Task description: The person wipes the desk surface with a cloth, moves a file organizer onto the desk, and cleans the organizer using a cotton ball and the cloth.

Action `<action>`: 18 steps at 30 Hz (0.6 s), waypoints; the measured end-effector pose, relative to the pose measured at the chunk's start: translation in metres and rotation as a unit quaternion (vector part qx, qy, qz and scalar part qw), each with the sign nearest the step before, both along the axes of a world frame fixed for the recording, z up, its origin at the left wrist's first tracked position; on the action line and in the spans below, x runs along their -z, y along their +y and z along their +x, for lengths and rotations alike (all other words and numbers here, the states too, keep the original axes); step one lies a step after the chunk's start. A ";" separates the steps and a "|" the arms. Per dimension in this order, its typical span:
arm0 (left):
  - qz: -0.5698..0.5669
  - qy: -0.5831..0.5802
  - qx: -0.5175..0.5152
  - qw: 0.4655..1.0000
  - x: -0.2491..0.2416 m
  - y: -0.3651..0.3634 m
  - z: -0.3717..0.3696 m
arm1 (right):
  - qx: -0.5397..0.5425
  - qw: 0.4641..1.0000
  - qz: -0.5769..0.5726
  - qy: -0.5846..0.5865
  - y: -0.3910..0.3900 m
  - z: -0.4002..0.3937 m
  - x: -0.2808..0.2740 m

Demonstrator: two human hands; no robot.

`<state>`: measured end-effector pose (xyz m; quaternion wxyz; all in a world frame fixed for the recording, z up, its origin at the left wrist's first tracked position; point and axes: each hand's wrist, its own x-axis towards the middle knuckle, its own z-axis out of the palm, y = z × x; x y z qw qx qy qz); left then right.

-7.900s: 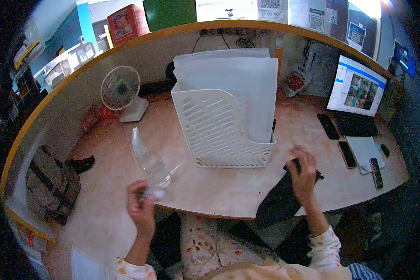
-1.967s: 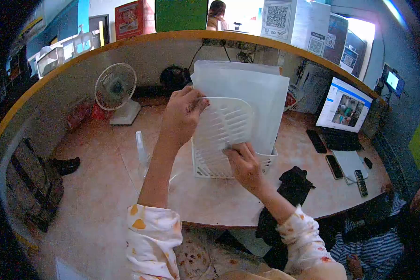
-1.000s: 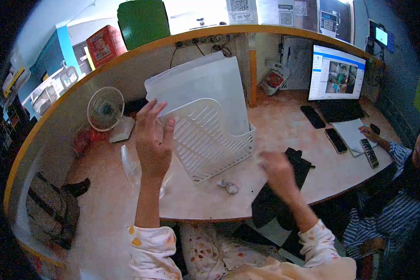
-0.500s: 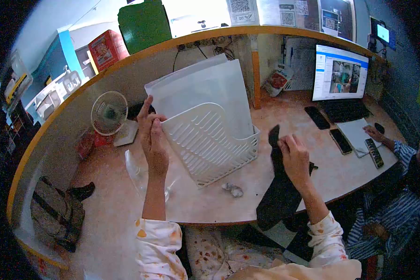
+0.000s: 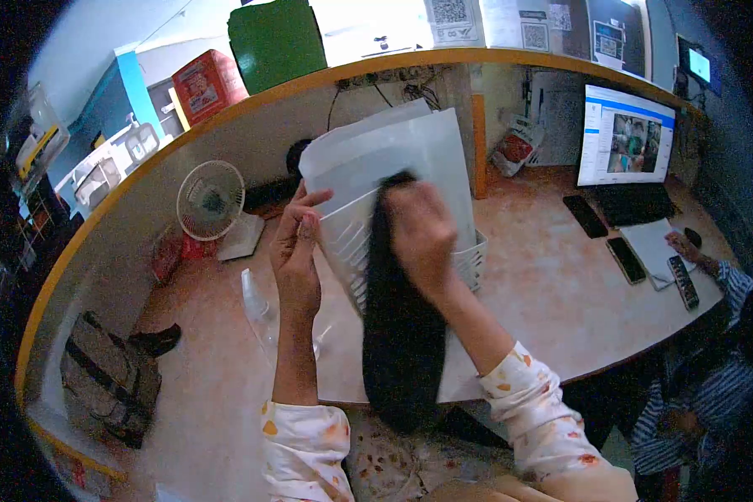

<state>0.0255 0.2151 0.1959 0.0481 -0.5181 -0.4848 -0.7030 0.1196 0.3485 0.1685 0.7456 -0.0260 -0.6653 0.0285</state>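
My left hand (image 5: 297,263) is closed on the left edge of a white slotted file holder (image 5: 343,243), which stands tilted on the desk. Pale translucent folders or sheets (image 5: 393,146) stick up out of the holder. In front of it, my right hand (image 5: 425,238) is blurred by motion and grips the top of a long black cloth (image 5: 402,343). The cloth hangs down past the desk's front edge and hides much of the holder. Beside my left forearm lies a clear plastic bottle (image 5: 258,301), partly covered by the arm.
A small fan (image 5: 212,201) and a grey bag (image 5: 109,376) are on the left. To the right are a laptop (image 5: 627,138), phones (image 5: 626,259), a remote (image 5: 683,283) and papers (image 5: 648,247). A co-worker's hand (image 5: 684,244) rests there. A partition (image 5: 309,92) encloses the desk.
My right hand has lifted the black cloth and brought it left, across the front of the file holder. My left hand still holds the holder. The crumpled white piece on the desk is now hidden.
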 end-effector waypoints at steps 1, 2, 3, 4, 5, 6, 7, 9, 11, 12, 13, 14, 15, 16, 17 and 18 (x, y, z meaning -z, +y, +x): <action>0.003 0.003 -0.001 1.000 0.000 0.001 -0.002 | 0.001 0.999 -0.039 -0.002 0.000 0.002 0.000; 0.005 0.007 -0.001 1.000 0.000 0.002 -0.001 | 0.005 0.997 -0.078 -0.002 0.000 0.005 -0.001; 0.004 0.004 -0.019 1.000 -0.001 0.002 0.002 | 0.010 0.993 -0.118 0.001 0.001 0.007 -0.002; 0.010 -0.003 -0.016 1.000 -0.001 0.003 0.001 | -0.015 0.998 -0.059 0.001 -0.007 0.003 -0.001; 0.015 -0.011 -0.013 1.000 0.000 0.004 0.000 | -0.040 0.999 -0.001 0.001 -0.021 -0.004 0.004; 0.017 -0.019 -0.011 1.000 0.002 0.005 0.000 | -0.064 0.996 0.056 0.000 -0.029 -0.007 0.008; 0.007 -0.013 -0.007 1.000 0.003 0.004 0.000 | -0.071 0.995 0.069 -0.014 -0.029 -0.007 0.012; -0.006 0.002 -0.007 1.000 0.001 -0.001 -0.002 | -0.092 0.990 0.105 -0.036 -0.024 -0.012 0.020; -0.004 0.000 0.006 1.000 0.000 -0.001 -0.002 | -0.041 0.999 0.004 -0.011 -0.009 -0.003 0.021; -0.004 -0.003 0.014 1.000 0.000 0.000 -0.001 | -0.014 0.997 -0.072 -0.010 -0.007 -0.001 0.019; -0.002 -0.020 0.012 1.000 -0.003 0.001 0.001 | -0.021 0.996 -0.086 0.000 -0.014 -0.001 0.016; 0.002 -0.020 0.008 1.000 -0.003 0.002 0.002 | -0.051 0.998 -0.043 0.000 -0.019 -0.006 0.017; 0.005 -0.021 0.006 1.000 -0.002 0.003 0.002 | -0.078 0.997 -0.003 -0.001 -0.027 -0.012 0.020; 0.007 -0.023 0.004 1.000 -0.001 0.003 0.001 | -0.105 0.994 0.038 -0.004 -0.037 -0.018 0.023; 0.003 -0.022 0.029 0.999 0.000 -0.001 -0.003 | -0.109 0.991 0.055 -0.058 -0.057 -0.013 0.012; -0.014 0.001 0.019 1.000 0.001 -0.002 -0.003 | -0.140 0.986 0.070 -0.052 -0.048 -0.020 0.015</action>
